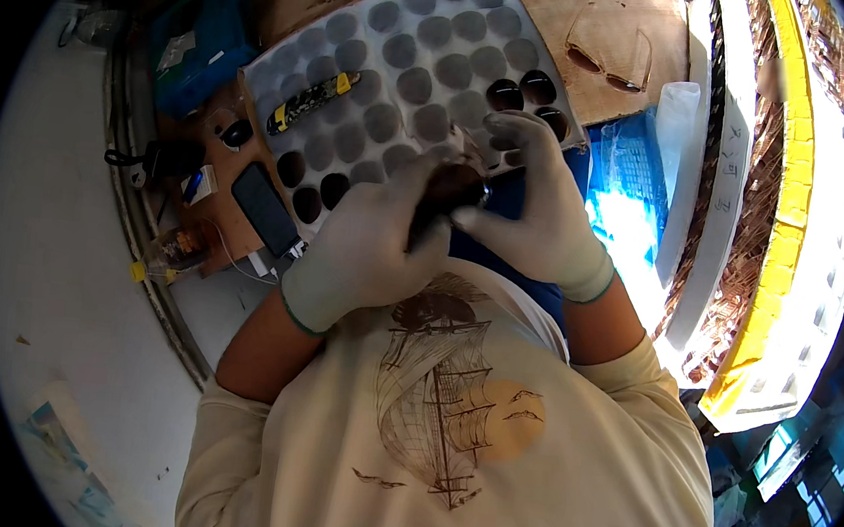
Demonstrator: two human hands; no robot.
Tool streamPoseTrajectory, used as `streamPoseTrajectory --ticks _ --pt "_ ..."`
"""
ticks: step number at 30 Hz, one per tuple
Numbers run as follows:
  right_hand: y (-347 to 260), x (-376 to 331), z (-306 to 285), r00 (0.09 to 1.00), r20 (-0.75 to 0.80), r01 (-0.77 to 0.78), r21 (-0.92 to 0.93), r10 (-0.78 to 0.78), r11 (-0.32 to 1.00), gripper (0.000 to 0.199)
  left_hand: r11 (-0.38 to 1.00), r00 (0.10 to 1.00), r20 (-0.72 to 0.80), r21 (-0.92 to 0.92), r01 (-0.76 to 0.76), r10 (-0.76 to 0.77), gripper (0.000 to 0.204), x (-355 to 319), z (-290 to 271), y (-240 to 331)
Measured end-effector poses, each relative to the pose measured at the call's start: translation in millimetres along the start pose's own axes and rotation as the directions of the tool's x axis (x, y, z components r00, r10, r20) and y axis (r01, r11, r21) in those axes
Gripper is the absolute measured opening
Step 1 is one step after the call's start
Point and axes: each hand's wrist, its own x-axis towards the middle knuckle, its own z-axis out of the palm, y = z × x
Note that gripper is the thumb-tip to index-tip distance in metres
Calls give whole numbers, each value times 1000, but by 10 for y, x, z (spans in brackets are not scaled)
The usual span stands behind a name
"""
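Both of my hands wear whitish gloves. My left hand (368,244) is closed around a dark, glossy piece that looks like a sunglasses frame (452,188), partly hidden by the fingers and smeared by motion. Beside it my right hand (544,214) has its thumb and forefinger apart. The thumb tip is close against the dark piece; I cannot tell whether it touches. The forefinger hovers above the near right corner of a pale tray (400,23) with round pockets. Dark lenses (538,87) sit in that corner, and more dark lenses (291,169) lie at its left edge.
A yellow-and-black utility knife (312,103) lies across the tray. Sunglasses (608,67) rest on the brown tabletop at the far right. To the left are a phone (264,210) with a cable and a blue box (196,38). A blue plastic packet (630,176) lies right.
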Motion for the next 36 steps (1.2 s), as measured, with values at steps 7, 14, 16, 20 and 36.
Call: streamPoseTrajectory --ticks 7,14,16,20,36 --pt "136 -308 -906 972 228 -26 -153 61 988 27 825 920 -9 440 355 -391 50 1527 644 -850" --pt "139 -181 -593 944 -116 -269 271 309 924 53 673 836 34 611 416 -548 51 1629 900 -861" --pt "88 13 -439 961 -132 -217 188 244 958 55 697 832 39 568 436 -553 50 1631 883 -857" --pt "17 245 -273 990 -44 -116 244 131 963 72 715 818 25 501 487 -575 50 1608 826 -862" --pt "-198 -14 96 883 365 -369 150 296 917 43 514 951 14 -839 179 -308 23 -305 -97 -558"
